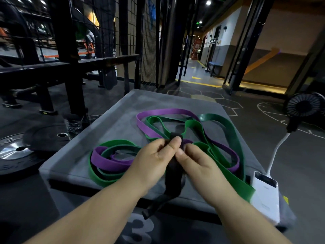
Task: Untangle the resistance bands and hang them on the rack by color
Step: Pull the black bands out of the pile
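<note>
Two hands work one black band (173, 173): the left hand (153, 157) and right hand (198, 162) meet at the middle of a grey padded box (109, 120), and the fingers (174, 142) of both are pinched tight on the band's upper end. Its lower part hangs below the fingers over the near edge of the box, blurred. Beyond and to either side of the fingers lie loops of purple band (163, 111), bright green band (114, 142) and dark green band (230, 131). They are so interlaced that I cannot count how many of each there are. The purple crosses over and under the green on both sides, and the hands cover the knot where they meet. Right of the fingers, one white power bank (265, 194) sits at the box's corner on the dark green band, with one white cable (277, 152) running to one black fan (304, 105) on the floor. Left of the fingers lie two weight plates (15, 154). Far beyond them stands a black rack (70, 67).
</note>
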